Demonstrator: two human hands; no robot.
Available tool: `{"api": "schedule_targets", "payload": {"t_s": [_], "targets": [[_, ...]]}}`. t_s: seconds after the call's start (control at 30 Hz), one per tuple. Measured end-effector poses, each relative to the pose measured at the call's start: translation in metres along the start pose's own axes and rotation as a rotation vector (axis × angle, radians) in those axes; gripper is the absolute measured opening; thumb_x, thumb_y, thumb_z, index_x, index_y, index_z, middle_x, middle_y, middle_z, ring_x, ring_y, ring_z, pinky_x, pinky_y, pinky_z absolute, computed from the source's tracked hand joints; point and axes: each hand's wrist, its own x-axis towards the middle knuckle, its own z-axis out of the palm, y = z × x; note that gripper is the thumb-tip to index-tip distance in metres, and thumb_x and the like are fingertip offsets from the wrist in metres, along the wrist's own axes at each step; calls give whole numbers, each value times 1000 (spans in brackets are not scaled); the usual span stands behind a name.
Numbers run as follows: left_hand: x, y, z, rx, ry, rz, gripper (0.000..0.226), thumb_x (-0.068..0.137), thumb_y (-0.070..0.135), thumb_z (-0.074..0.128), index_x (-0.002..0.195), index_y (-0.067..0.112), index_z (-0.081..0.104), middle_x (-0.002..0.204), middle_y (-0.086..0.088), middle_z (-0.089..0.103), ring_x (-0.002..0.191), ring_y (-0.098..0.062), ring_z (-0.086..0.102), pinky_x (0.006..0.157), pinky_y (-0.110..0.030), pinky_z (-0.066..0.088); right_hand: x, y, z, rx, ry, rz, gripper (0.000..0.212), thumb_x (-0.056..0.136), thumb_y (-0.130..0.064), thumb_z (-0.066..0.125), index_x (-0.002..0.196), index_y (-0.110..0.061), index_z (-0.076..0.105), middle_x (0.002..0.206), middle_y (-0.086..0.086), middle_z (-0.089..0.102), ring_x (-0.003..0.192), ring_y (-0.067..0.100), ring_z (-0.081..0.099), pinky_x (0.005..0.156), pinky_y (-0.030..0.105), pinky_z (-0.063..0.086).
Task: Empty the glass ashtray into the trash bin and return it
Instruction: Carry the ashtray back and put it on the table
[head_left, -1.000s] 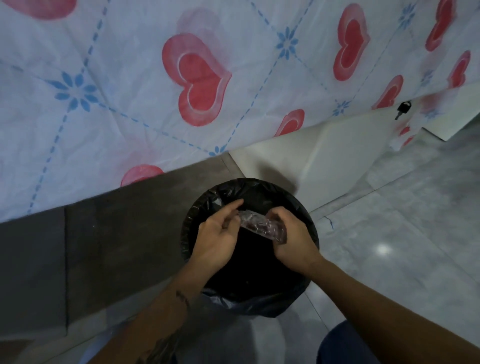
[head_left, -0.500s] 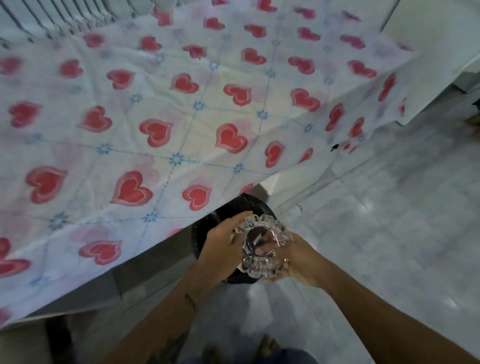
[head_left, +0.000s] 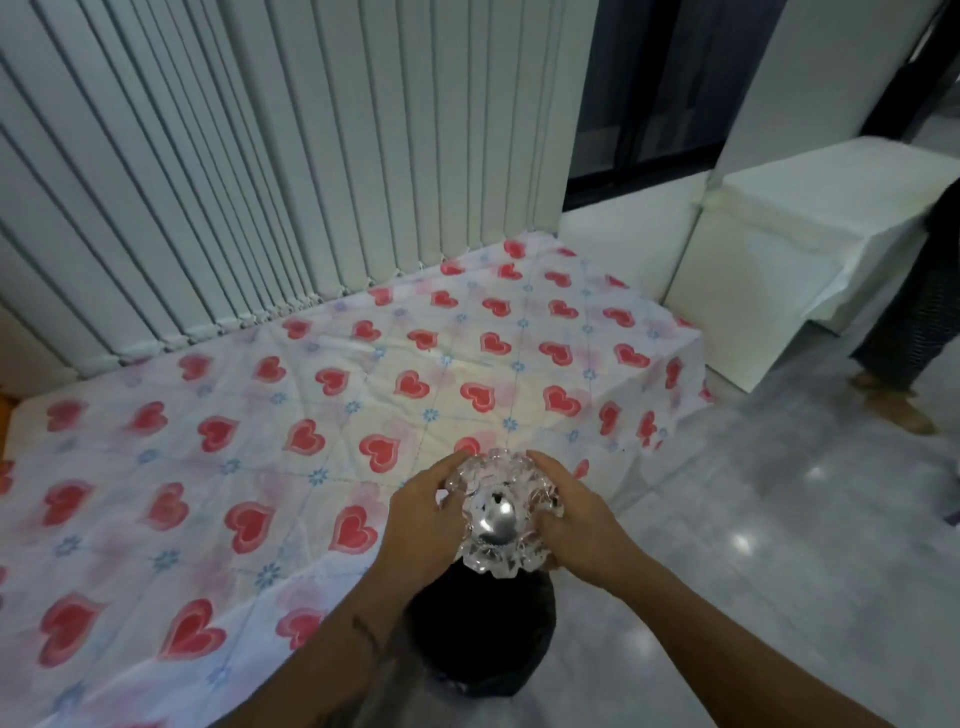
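Left hand (head_left: 426, 519): fingers curled round the left side of the ashtray (head_left: 501, 519), pressed on its scalloped rim; thumb on the near edge.
Right hand (head_left: 576, 525): same on the right side, fingers wrapped over the far rim, palm vs. the glass. Both hands clamp it between them.
Ashtray: thick cut glass, held in the air w/ the bowl facing up, about level. It sits in view over the near edge of the tablecloth (head_left: 311, 415) and just above the bin (head_left: 483, 639); it touches neither.
Ashtray contents: bowl looks nearly bare, shiny centre; a couple of small dark specks show near the middle, prob. leftover ash, too small to be sure.
Bin: round, black bag liner, on the floor (head_left: 753, 545) right by the table edge, below the wrists. Inside reads as plain black; can't tell what's in it.
Table: covered by a white cloth w/ red hearts; no other items seen on it.
Progress: judging by the near-bare bowl and upright hold above the bin, dumping looks done.
Left to do: set the ashtray back on the table; exact spot not shown.
Background: vertical blinds (head_left: 260, 171) behind the table, white blocks (head_left: 810, 249) at right, another person's leg (head_left: 904, 338) at the far right.
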Motion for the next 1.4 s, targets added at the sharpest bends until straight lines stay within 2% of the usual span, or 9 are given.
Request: {"api": "schedule_targets", "payload": {"t_s": [0.1,0.17,0.23,0.4,0.57,0.7,0.97,1.27,1.4], "targets": [[14,11,-6,8,47,-16,31,99,17,54,125,27,66,121,9,65,106,-9,62,80,-1,44,18,-12,-3,-89,-2,-50,59,95,-7,48,148,-32,40,122,-13,63,93,-11,63,78,6,47],[23,15,-5,18,65,-37,33,99,21,53,129,26,65,125,3,65,108,-16,65,93,-24,52,34,-13,-4,-191,-1,-62,63,95,-6,48,153,-27,34,130,-2,57,112,10,61,92,20,47],[36,14,-3,26,79,-54,33,100,23,51,131,25,62,128,0,65,108,-17,64,98,-37,53,54,-10,-4,-304,4,-77,64,94,-8,47,153,-27,32,122,1,52,109,22,58,88,29,48],[84,2,11,52,112,-166,35,101,24,48,134,28,59,124,5,63,79,11,56,63,-5,44,121,5,-3,-416,-56,-106,67,89,-5,48,151,-28,33,107,1,46,86,21,54,68,31,46],[142,-5,30,25,107,-366,34,97,15,47,120,36,62,86,22,64,57,-2,63,43,-10,46,197,24,-2,-436,-126,-78,75,84,3,55,149,-29,37,113,5,52,93,22,59,74,33,56],[182,-15,40,5,96,-493,48,88,9,52,129,33,61,107,7,72,77,-13,69,54,-20,55,249,37,1,-489,-167,-88,76,86,1,62,150,-29,35,125,7,55,101,23,62,82,34,60],[216,-31,53,-59,197,-623,72,83,-7,44,147,27,42,132,-8,58,60,-10,58,40,-15,42,304,49,12,-524,-242,-143,63,95,-38,58,151,-29,32,137,9,51,118,31,56,95,45,53],[221,-36,61,-50,188,-619,73,86,-5,45,151,27,35,142,-6,52,63,-10,61,40,-13,42,311,55,9,-532,-255,-160,74,89,-33,71,152,-24,34,136,9,56,122,32,53,97,44,52],[214,-37,54,59,150,-561,65,91,5,50,150,28,36,145,-5,51,92,-15,65,48,-13,48,302,44,-5,-480,-296,-118,73,85,-33,58,152,-26,32,141,10,51,128,33,49,100,50,50]]}}
